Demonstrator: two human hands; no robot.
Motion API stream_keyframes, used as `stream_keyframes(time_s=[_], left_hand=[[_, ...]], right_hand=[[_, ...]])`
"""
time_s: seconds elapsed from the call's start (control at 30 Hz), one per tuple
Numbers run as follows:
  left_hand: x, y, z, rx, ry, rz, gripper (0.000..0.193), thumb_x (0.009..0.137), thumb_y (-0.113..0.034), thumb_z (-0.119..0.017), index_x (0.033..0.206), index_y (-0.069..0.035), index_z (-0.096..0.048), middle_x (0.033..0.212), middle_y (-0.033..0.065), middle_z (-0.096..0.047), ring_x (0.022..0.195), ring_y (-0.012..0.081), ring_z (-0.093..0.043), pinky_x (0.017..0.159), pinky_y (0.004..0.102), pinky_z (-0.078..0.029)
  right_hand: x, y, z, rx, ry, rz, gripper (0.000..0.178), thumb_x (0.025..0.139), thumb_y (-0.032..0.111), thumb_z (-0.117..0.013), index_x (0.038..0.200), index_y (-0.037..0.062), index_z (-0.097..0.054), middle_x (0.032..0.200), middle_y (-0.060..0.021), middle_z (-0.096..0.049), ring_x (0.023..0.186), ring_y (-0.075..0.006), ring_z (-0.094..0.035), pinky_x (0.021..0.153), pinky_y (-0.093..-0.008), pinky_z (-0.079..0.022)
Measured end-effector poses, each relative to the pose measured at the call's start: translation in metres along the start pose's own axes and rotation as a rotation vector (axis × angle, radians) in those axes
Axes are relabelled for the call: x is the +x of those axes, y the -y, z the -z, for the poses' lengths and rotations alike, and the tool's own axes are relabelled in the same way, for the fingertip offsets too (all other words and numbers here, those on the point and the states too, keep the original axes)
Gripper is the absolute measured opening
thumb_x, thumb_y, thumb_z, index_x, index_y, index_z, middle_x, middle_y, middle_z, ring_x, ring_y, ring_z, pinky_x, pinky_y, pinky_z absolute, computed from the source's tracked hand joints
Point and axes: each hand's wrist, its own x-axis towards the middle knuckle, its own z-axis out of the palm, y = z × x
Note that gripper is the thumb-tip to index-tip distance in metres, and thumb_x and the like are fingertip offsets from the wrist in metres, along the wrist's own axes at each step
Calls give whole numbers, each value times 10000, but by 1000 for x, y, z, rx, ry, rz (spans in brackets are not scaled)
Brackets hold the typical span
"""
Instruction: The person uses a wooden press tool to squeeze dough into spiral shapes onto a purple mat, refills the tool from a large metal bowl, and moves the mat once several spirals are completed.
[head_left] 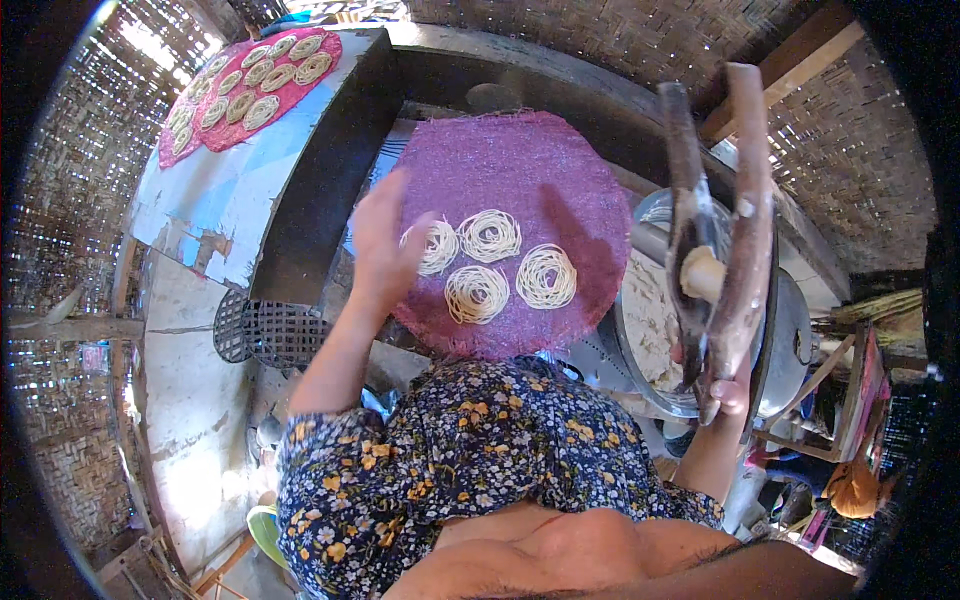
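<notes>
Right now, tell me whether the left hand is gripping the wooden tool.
No, the right hand grips the wooden tool, while the left hand is at the left edge of the purple cloth.

Right of the spread left hand (383,243), four pale round noodle coils (477,295) lie on purple woven cloth (500,160); the right hand (731,396) grips a brown two-barred wooden tool (745,235).

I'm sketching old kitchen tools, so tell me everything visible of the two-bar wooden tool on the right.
The long brown two-bar wooden tool has two rough, slightly crooked bars, spread at the far end and converging toward the near end. A pale tan cylindrical piece sits between them. Whitish smears mark the worn-looking surface. The right hand grips its near end, and it overlaps a round silvery metal basin; whether they touch is unclear.
</notes>
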Motion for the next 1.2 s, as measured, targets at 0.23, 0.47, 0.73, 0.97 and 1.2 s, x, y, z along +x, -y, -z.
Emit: stream_keyframes(time_s=[0.23,0.47,0.73,0.97,1.2], left_hand=[[-95,-53,-8,-774,-197,749,844,719,61,-597,1378,-29,-79,1234,180,-428,1125,239,-437,952,358,-348],[-54,28,-4,-931,6,759,885,707,126,-556,1405,-105,-63,1304,174,-384,1150,236,-427,962,338,-348],[41,69,14,66,110,391,825,749,-142,-644,1394,-62,-135,1356,196,-336,1256,290,-330,1021,359,-273],[140,-96,12,-2185,592,28,901,757,-685,-389,1390,-91,-146,1327,201,-363,1242,357,-336,1004,487,-279],[142,-97,-35,-2200,513,-31,794,719,-663,-501,1245,-80,-382,1127,137,-542,1092,338,-490,972,532,-317]], right_hand=[[12,-14,9,78,-24,45,1004,473,500,-728,1205,-79,-356,982,-187,-545,763,-244,-580,664,-335,-477],[22,-23,2,126,123,29,1025,498,479,-726,1262,-65,-312,1027,-209,-536,779,-258,-580,667,-338,-481],[10,-14,-31,133,270,-16,972,493,396,-731,1244,-64,-318,1039,-206,-527,828,-289,-563,667,-362,-472],[12,-16,-42,222,459,-272,971,495,334,-702,1280,-56,-286,1098,-222,-505,928,-323,-560,752,-412,-469],[19,1,-25,75,482,-335,935,597,558,-662,1252,-38,-362,1138,-222,-518,901,-285,-578,685,-382,-481]])
